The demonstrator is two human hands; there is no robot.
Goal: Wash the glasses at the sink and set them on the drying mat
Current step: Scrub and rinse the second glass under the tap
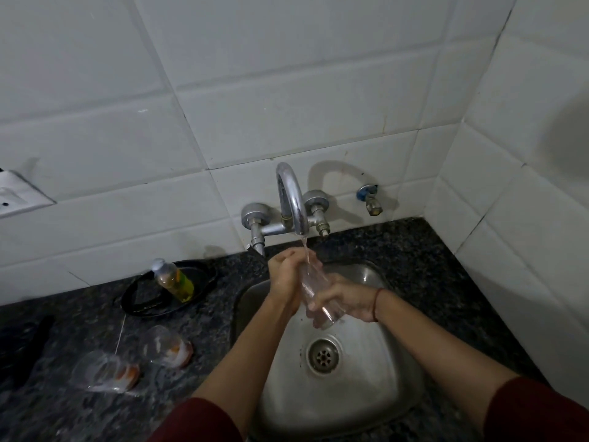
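No legible text or labels anywhere.

wall tiles white, dark grout lines | counter black-grey speckle | sink dull silver | tap chrome | wall valve blue cap, brass body | bottle yellow-green, orange band, grey cap | tray black | counter glasses clear, orange residue | held glass clear | sleeves maroon | wrist thread red
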